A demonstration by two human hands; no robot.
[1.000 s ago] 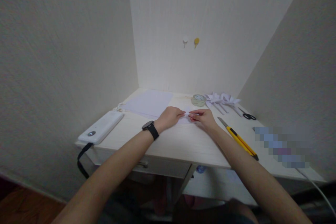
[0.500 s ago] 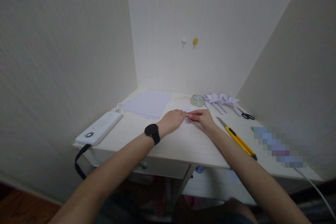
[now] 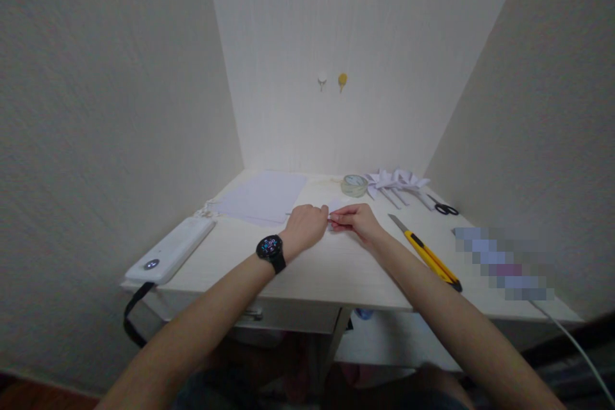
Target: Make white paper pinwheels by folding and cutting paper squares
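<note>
My left hand (image 3: 306,227), with a black watch on its wrist, is closed in a fist above the middle of the desk. A thin pale stick (image 3: 289,213) pokes out on its left side; the fist hides most of it. Thumb and fingers of my right hand (image 3: 358,222) pinch together right beside the left fist, at a small whitish end between the two hands. Whether this is the same stick is too small to tell. Just behind the hands, a pale piece of paper (image 3: 342,204) lies on the desk, partly covered.
White paper sheets (image 3: 264,195) lie back left, near a white power bank (image 3: 175,246). Tape rolls (image 3: 354,185), paper pinwheels (image 3: 396,182) and black-handled scissors (image 3: 446,209) are back right. A yellow utility knife (image 3: 427,256), blade out, lies beside my right forearm. A blurred-out object (image 3: 500,262) sits farther right.
The view has shifted slightly. My left fist has turned a little, so the thin stick now shows at its left, and the watch face has lit up. Both hands stay together.
</note>
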